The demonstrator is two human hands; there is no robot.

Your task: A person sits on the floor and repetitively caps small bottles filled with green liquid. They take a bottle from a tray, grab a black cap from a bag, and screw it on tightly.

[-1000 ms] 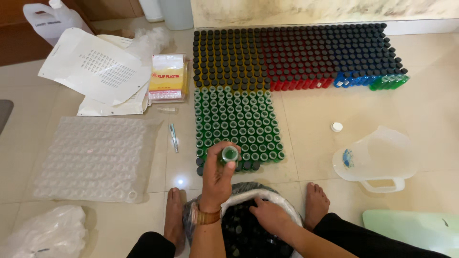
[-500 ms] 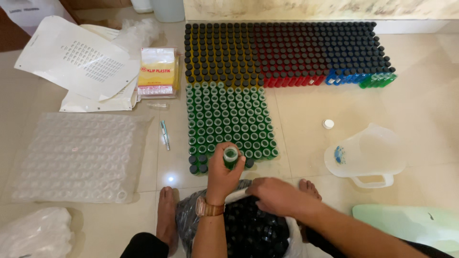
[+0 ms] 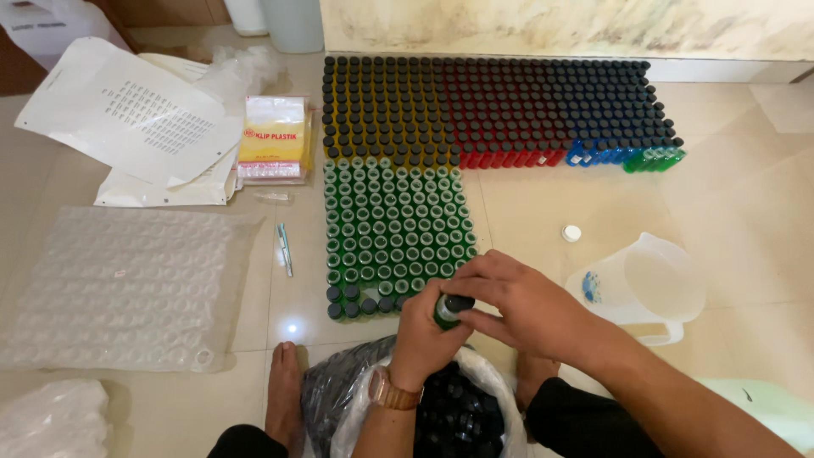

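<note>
My left hand [image 3: 426, 332] grips a small green bottle [image 3: 447, 314] upright over my lap. My right hand [image 3: 517, 301] closes its fingers on the black cap [image 3: 459, 303] that sits on top of that bottle. Just beyond them stands a block of green bottles [image 3: 394, 231] on the floor, most without caps and a few capped in the nearest row. Below my hands lies a plastic bag of black caps [image 3: 454, 417]. Farther off, rows of capped yellow, red, blue and green bottles [image 3: 492, 110] line the wall.
A clear plastic jug [image 3: 649, 286] lies on its side at the right, with a loose white cap [image 3: 572, 232] beside it. A bubbled plastic sheet [image 3: 119, 284], papers [image 3: 127, 110], a yellow packet [image 3: 273, 137] and a pen [image 3: 284, 248] lie at left. My bare feet [image 3: 282, 394] rest on the tiled floor.
My right hand has come up from the bag of caps and placed a black cap on the bottle in my left hand. The bottle has lowered slightly toward me.
</note>
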